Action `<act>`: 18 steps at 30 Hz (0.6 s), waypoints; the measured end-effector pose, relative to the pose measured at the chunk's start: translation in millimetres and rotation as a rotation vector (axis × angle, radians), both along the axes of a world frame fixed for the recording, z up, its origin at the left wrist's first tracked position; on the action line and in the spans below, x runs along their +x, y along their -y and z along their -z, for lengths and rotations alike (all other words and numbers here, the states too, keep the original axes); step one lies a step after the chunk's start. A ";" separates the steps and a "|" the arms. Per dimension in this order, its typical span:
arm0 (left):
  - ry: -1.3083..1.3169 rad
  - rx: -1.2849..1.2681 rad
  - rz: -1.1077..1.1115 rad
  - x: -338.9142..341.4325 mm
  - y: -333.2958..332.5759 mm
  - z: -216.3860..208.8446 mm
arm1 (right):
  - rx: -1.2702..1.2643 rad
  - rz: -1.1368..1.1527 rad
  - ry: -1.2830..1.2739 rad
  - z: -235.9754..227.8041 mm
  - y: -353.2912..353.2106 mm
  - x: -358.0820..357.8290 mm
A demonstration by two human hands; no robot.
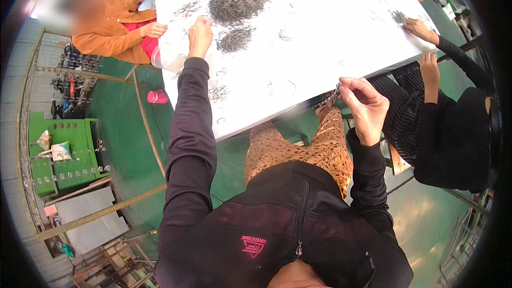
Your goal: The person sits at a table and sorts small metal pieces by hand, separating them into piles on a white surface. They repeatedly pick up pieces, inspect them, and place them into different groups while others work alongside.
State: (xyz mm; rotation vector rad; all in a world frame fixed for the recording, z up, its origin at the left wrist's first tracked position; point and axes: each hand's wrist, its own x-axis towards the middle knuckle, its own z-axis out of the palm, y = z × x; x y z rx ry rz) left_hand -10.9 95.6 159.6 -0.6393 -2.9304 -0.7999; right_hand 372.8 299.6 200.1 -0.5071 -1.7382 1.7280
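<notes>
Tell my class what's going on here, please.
The person's right hand pinches a string of small metal pieces by the near edge of a white table. The left hand is over the table beside a big dark pile; whether it holds anything is unclear. A co-worker in black, at right, has one hand at a small pile; another in orange is at left.

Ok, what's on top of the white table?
A large heap of thin dark pieces, a smaller heap nearer the person, and scattered loose pieces. Whatever the heaps and the left hand cover can't be seen.
</notes>
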 end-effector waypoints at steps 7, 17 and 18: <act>0.614 0.722 0.504 138.9 -52.8 -37.0 | -0.143 -0.004 0.066 17.8 2.6 1.7; 0.630 0.779 0.613 273.7 -73.5 -20.2 | -0.083 0.024 0.028 37.7 14.8 2.5; 0.586 0.755 0.601 276.0 -73.0 -17.3 | -0.072 0.022 0.019 38.2 16.8 1.8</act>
